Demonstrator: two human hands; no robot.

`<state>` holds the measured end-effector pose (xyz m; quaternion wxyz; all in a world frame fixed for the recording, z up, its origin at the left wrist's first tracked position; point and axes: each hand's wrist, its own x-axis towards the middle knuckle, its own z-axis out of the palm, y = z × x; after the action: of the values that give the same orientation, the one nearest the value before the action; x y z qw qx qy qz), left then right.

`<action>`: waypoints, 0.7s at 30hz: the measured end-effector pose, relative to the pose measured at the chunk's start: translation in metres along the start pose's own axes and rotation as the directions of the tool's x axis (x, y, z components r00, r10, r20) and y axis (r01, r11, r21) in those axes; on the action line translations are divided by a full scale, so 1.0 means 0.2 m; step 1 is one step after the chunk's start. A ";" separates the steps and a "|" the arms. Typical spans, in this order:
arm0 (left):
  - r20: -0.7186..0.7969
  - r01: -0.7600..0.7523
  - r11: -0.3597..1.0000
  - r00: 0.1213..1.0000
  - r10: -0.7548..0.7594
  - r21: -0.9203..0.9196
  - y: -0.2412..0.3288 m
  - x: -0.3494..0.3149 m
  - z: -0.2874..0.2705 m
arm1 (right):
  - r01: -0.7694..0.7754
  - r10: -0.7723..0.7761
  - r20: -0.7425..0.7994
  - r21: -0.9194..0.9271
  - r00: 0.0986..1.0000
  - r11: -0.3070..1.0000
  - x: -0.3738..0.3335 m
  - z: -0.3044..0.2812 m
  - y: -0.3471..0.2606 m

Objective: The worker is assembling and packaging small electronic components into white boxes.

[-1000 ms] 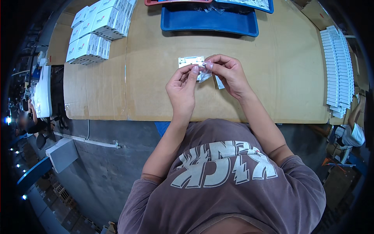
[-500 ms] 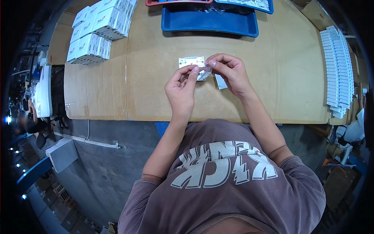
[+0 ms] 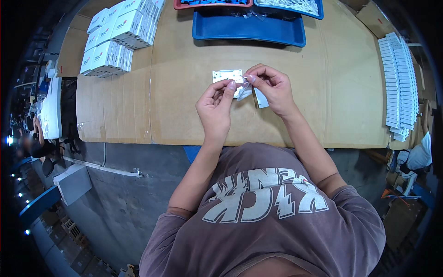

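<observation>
Between my two hands is a small clear plastic bag (image 3: 244, 92), pinched along its upper edge. My left hand (image 3: 217, 101) grips the bag's left side with thumb and forefinger. On the other side, my right hand (image 3: 271, 87) pinches it, fingers curled. Under the bag lies a white plastic part (image 3: 223, 74) with small holes or slots, partly covered by my hands. Beside it, below my right fingers, rests a flat white piece (image 3: 261, 98), also partly hidden. What the bag contains is too small to make out.
Cardboard (image 3: 184, 120) covers the table. Small white boxes (image 3: 115, 32) are stacked at the back left. A blue tray (image 3: 249, 39) stands at the back, with a red tray (image 3: 210, 5) of blue pieces and another blue tray (image 3: 318, 14) of white pieces behind. White parts (image 3: 396, 87) are stacked at the right.
Both hands keep their pinch on the bag. Its upper edge is stretched more between my fingers, and its body now hangs lower. The view has shifted slightly.
</observation>
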<state>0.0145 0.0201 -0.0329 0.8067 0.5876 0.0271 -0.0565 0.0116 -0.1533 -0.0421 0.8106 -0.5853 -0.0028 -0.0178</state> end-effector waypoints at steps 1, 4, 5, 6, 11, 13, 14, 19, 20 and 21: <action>-0.003 0.010 1.000 1.000 -0.010 -0.028 0.00 0.00 0.00 | -0.012 0.011 -0.006 -0.017 1.000 1.000 0.00 0.00 0.00; 0.008 -0.071 0.997 0.997 0.070 0.031 0.00 -0.01 -0.01 | -0.041 0.041 -0.005 0.006 0.999 0.999 0.00 0.02 -0.01; 0.009 -0.073 0.997 0.997 0.073 0.030 -0.01 -0.01 -0.01 | -0.062 0.062 0.002 0.047 0.998 0.997 0.00 0.02 -0.01; 0.002 -0.074 0.996 0.997 0.074 0.042 -0.01 0.00 -0.01 | -0.060 0.060 0.003 0.046 0.998 0.997 0.00 0.03 -0.01; 0.012 -0.105 0.994 0.994 0.105 -0.029 -0.02 0.00 -0.01 | -0.080 0.080 0.001 0.097 0.997 0.992 -0.01 0.05 -0.01; 0.069 -0.144 0.990 0.987 0.144 0.000 -0.03 0.01 -0.02 | -0.064 0.063 0.008 0.103 0.998 0.993 -0.01 0.04 0.00; 0.069 -0.143 0.990 0.987 0.143 0.000 -0.03 0.01 -0.02 | -0.047 0.046 0.015 0.109 0.999 0.993 -0.01 0.04 0.00; 0.054 -0.079 0.997 0.995 0.078 0.012 -0.03 0.01 -0.02 | -0.044 0.039 0.057 0.089 0.998 0.995 -0.01 0.05 -0.01; 0.054 -0.079 0.997 0.996 0.078 0.012 -0.03 0.01 -0.02 | -0.052 0.047 0.057 0.087 0.997 0.995 -0.01 0.05 -0.01; 0.052 -0.078 0.997 0.996 0.078 0.015 -0.03 0.01 -0.02 | -0.052 0.047 0.057 0.087 0.997 0.995 -0.01 0.05 -0.01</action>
<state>0.0150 0.0214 -0.0400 0.8038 0.5933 -0.0170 -0.0403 0.0104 -0.1441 -0.0372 0.8355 -0.5490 -0.0110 0.0186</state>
